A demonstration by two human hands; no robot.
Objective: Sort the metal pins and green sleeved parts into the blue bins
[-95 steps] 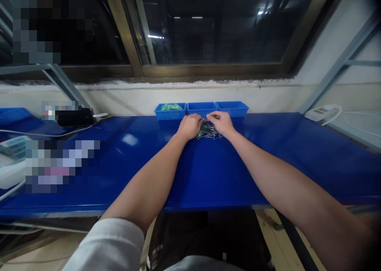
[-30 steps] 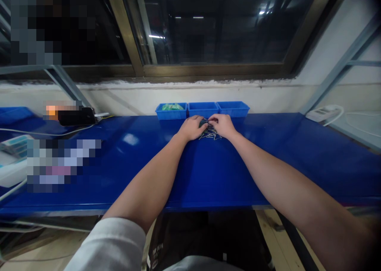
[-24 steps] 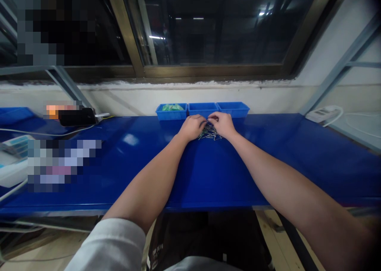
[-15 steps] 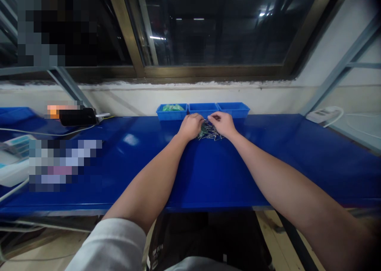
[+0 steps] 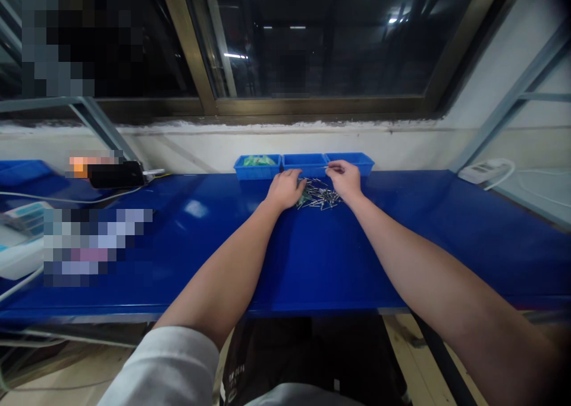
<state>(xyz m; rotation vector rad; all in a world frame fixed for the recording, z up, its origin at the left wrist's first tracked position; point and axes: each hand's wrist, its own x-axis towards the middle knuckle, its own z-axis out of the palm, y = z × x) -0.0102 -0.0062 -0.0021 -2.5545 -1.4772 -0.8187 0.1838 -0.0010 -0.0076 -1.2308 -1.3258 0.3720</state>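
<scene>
A loose pile of thin silvery metal pins (image 5: 321,196), perhaps rivets or screws, lies on the blue table. My left hand (image 5: 285,189) rests at the pile's left edge, thumb and fingers apart, with nothing seen in its grasp. Some green material (image 5: 304,196) shows beside it, under the pins. Above the pile's right side, my right hand (image 5: 345,180) pinches one thin metal pin (image 5: 327,167) between thumb and fingertips. Just behind the hands stand three blue bins side by side: a left bin (image 5: 257,172) with green packets, a middle bin (image 5: 306,168) and a right bin (image 5: 366,165).
A dark phone (image 5: 116,175) leans at the back left, with a cable beside it. A white device (image 5: 22,239) lies at the left. At the back right is a white power strip (image 5: 486,171) with a cord. A wall and window close off the back.
My right hand has moved right and slightly up, away from my left hand, with a pin in its fingertips. More of the pile shows. My left hand's fingers have parted.
</scene>
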